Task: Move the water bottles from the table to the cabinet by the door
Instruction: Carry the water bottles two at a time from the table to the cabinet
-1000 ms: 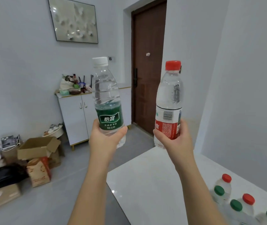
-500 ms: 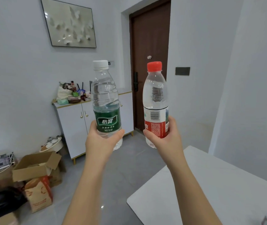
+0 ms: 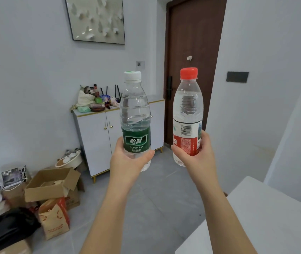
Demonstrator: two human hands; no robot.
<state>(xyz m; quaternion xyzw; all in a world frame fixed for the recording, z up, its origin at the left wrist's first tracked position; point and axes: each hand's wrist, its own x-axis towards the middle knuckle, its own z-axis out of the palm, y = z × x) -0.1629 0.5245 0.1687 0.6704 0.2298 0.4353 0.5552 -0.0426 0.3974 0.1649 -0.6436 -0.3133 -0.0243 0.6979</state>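
My left hand grips a clear water bottle with a green label and white cap around its lower part and holds it upright in the air. A second clear bottle with a red label and red cap stands upright in my right hand, gripped near its base. Both bottles are raised in front of me. Beyond them, a white cabinet with gold knobs stands against the far wall, left of the brown door. The corner of the white table shows at lower right.
Bags, small bottles and other clutter cover the left part of the cabinet top. On the floor at left lie an open cardboard box, a paper bag, a black bag and a round basin. Grey floor tiles run to the cabinet.
The view has moved off the table toward the cabinet and door, which look nearer. The bottles left on the table have gone out of view. Both hands still hold their bottles upright.
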